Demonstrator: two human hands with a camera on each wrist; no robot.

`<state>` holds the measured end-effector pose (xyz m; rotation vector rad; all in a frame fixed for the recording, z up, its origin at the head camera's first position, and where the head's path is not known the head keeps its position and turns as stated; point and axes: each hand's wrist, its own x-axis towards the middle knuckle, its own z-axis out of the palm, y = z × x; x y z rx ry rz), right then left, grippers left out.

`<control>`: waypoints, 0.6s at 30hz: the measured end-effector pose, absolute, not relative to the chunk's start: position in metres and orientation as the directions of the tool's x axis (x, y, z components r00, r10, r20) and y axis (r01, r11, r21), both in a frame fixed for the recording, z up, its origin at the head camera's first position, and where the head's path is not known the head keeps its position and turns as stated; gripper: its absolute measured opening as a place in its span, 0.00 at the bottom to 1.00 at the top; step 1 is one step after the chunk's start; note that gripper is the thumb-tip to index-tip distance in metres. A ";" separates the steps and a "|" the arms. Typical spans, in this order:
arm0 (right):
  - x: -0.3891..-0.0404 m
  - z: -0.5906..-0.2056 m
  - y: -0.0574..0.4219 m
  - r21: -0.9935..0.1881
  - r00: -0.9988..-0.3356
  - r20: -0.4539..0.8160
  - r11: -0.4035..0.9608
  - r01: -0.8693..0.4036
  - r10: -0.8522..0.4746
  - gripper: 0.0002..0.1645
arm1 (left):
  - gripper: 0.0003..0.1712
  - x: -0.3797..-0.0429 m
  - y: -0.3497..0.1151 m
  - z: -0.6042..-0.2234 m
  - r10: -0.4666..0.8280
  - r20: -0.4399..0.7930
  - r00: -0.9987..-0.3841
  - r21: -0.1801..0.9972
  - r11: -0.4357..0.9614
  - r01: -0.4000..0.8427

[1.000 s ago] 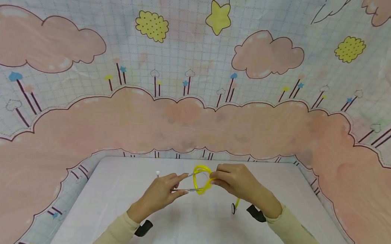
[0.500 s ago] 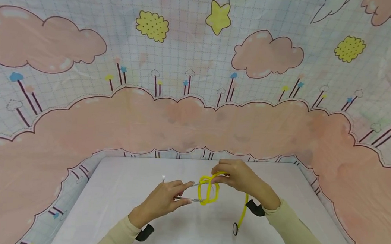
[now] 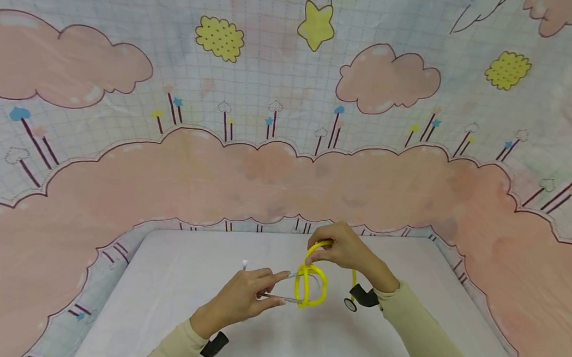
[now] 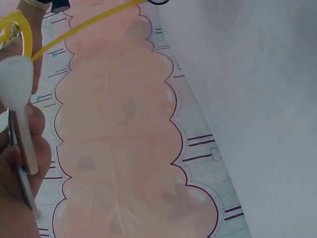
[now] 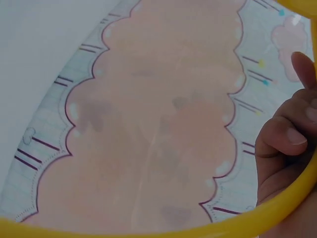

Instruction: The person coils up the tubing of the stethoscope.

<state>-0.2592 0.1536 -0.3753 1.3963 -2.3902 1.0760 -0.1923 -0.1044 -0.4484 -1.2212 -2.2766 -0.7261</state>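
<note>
A stethoscope with yellow tubing (image 3: 323,290) is held up between both hands. My left hand (image 3: 241,296) holds its two metal ear tubes (image 3: 278,297) spread apart, fingers on one and thumb on the other. One white ear tip (image 3: 244,264) sticks up behind that hand; it looms large in the left wrist view as a pale ear tip (image 4: 17,82). The tubing is looped around the metal tubes. Above the loops, my right hand (image 3: 338,247) pinches the yellow tube. The tube's far end hangs behind the right wrist, with the round chest piece (image 3: 350,305) at its tip.
A white table (image 3: 173,259) lies below the hands. Behind it and at its sides is a cloth (image 3: 266,183) printed with clouds and stars. Black wrist mounts (image 3: 364,296) sit on both wrists.
My right hand has risen, drawing the yellow tube up from the loops. My left hand and the loops have shifted lower and to the right. The chest piece swung down, then back up.
</note>
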 end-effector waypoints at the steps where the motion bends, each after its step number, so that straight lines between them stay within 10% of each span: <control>1: -0.261 -0.377 0.152 -0.526 -0.553 0.475 0.283 -0.802 -0.685 0.10 | 0.27 -0.192 -0.104 -0.448 0.609 0.618 -0.497 0.232 0.462 0.856; 18: -0.254 -0.374 0.139 -0.742 -0.667 0.378 0.221 -0.633 -0.642 0.12 | 0.27 -0.201 -0.109 -0.451 0.462 0.755 -0.465 0.226 0.483 0.846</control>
